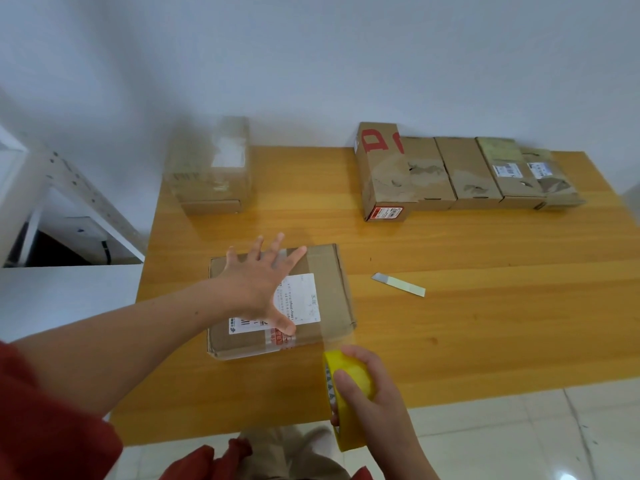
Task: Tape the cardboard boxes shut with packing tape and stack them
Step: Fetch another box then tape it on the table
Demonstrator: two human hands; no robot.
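Note:
A flat cardboard box (329,282) with a white shipping label lies on the wooden table (485,306) in front of me. My left hand (258,282) rests flat on its top with the fingers spread. My right hand (367,393) grips a yellow roll of packing tape (346,403) just off the box's near right corner. A clear strip of tape runs from the roll up across the box's top. A taped box (214,168) stands at the table's far left. A row of several boxes (450,174) lines the far right edge.
A small utility blade (398,285) lies on the table to the right of the box. White shelving (69,209) stands to the left of the table. A pale wall rises behind it, and tiled floor (519,438) shows at the near right.

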